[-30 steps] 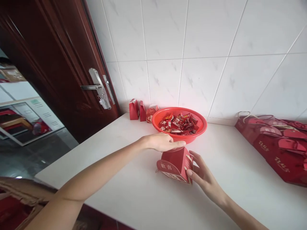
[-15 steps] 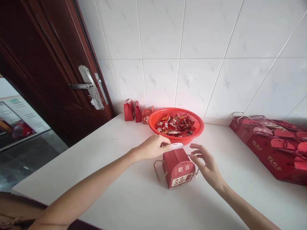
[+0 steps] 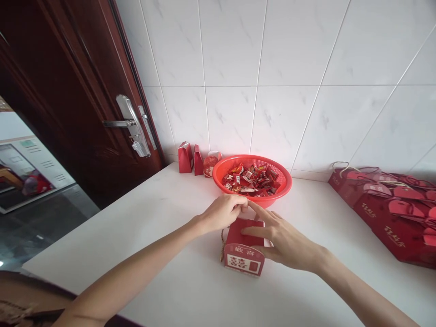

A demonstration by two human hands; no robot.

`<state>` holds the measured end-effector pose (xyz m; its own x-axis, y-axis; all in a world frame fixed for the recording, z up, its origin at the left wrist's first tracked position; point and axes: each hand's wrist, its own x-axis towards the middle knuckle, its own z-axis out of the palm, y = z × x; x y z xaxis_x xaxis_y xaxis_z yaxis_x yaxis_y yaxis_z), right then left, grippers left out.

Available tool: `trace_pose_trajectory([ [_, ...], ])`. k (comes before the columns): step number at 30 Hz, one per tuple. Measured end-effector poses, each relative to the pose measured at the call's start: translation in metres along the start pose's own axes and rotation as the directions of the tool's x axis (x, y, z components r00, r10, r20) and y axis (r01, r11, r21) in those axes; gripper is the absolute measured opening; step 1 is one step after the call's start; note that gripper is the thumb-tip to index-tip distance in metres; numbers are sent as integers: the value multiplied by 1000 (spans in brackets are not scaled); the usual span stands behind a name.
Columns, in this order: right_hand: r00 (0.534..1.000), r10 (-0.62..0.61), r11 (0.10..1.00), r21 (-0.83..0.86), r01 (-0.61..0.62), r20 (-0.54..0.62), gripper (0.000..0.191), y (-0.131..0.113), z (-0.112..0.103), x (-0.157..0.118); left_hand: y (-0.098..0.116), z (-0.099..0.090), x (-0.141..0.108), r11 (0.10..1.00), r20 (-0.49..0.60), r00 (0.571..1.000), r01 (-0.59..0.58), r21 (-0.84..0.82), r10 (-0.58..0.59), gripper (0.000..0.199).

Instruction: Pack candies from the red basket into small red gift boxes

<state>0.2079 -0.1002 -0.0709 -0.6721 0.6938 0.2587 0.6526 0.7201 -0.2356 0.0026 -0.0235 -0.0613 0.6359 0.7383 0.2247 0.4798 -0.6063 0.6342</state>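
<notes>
A small red gift box (image 3: 236, 236) with gold-white Chinese characters and a double-happiness panel stands on the white table, with a twine handle at its left side. My left hand (image 3: 223, 212) is closed in a pinch at the box's far top edge; the flap there is hidden behind the fingers. My right hand (image 3: 284, 240) reaches over from the right with its fingers stretched apart. Its index fingertip meets my left fingers, another finger lies on the box top, and the thumb is by the front right edge.
Behind the box sits a red plastic basket (image 3: 218, 175) of wrapped candies (image 3: 250, 179). Small red packets (image 3: 185, 157) stand by the wall. Many red boxes (image 3: 378, 213) with cord handles are grouped at the right. A dark door (image 3: 85, 91) is at the left.
My right hand has moved left from beside the box onto its top. The box has turned slightly and shifted left in view. The white flap seen before is now hidden.
</notes>
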Motion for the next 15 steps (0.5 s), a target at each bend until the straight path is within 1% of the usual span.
trace_pose_trajectory([
  [3, 999, 6, 998, -67, -8, -36, 19, -2, 3, 0, 5, 0, -2, 1000, 26, 1000, -17, 2, 17, 26],
  [5, 995, 27, 995, -90, -35, -97, 26, -3, 3, -4, 13, 1, -6, 998, 25, 1000, -11, 64, 10, 19],
  [6, 990, 41, 995, -85, -53, -134, 30, -4, 3, -6, 18, 1, -8, 994, 23, 1000, 6, 111, -8, 14],
  [7, 984, 57, 995, -69, -70, -169, 33, -5, 2, -9, 24, 2, -10, 986, 23, 999, 33, 161, -37, 13],
  [8, 977, 77, 995, -45, -88, -199, 34, -6, 1, -12, 29, 2, -11, 976, 28, 997, 67, 208, -74, 19],
  [10, 962, 129, 991, -4, -134, -239, 31, -9, -1, -18, 39, 4, -14, 950, 61, 986, 135, 283, -158, 35],
  [11, 957, 155, 987, 10, -158, -247, 27, -10, -2, -21, 42, 5, -14, 934, 78, 977, 162, 320, -196, 39],
  [13, 949, 196, 980, 28, -195, -247, 21, -11, -3, -28, 45, 5, -14, 908, 106, 965, 184, 377, -240, 37],
  [15, 945, 222, 975, 47, -217, -240, 15, -11, -2, -34, 43, 2, -14, 907, 129, 961, 178, 381, -243, 32],
])
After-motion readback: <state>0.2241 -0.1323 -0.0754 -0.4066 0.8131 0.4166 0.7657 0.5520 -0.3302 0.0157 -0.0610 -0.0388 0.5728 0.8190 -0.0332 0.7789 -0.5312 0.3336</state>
